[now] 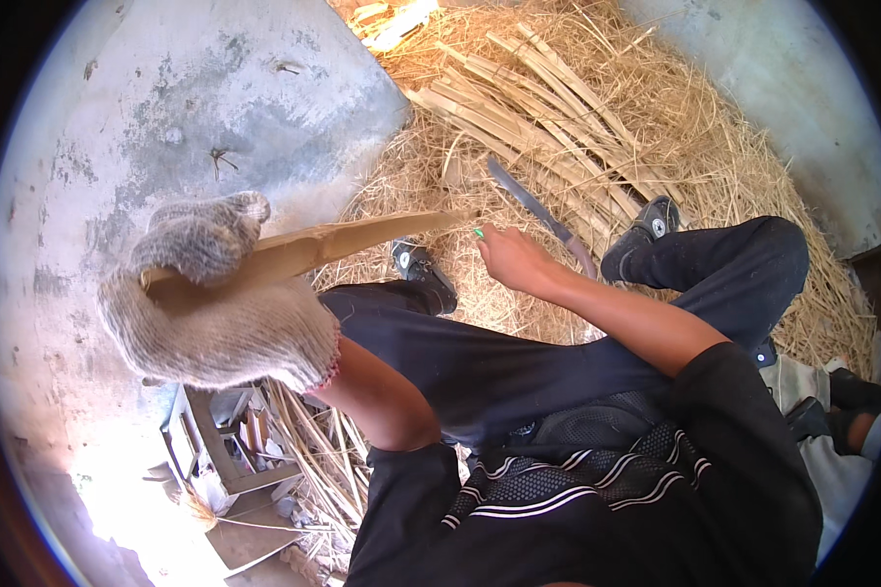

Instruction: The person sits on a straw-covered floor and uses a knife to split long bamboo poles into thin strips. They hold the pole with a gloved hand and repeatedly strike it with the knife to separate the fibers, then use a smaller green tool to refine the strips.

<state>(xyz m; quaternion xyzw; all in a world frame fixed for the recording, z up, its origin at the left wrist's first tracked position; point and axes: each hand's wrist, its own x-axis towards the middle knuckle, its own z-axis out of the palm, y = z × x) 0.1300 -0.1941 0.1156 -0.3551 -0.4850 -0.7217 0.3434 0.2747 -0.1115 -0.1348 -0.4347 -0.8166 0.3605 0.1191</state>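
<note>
My left hand [206,293], in a thick knitted glove, is raised at the left with its fingers wrapped round a split bamboo strip [333,243]. The strip extends to the right, its narrow end close to my right hand [515,260]. That hand is bare and closed, and a bit of green [479,233] shows at its fingers; the rest of what it holds is hidden. Beyond it a long-bladed knife [526,194] lies on the shavings, its brown handle toward my right foot.
Pale bamboo strips [558,127] lie in a pile on straw-like shavings [724,147] ahead. Walls [206,117] stand at the left and far right. A wooden frame [227,445] with scraps is at the lower left. Part of another person [847,416] shows at the right edge.
</note>
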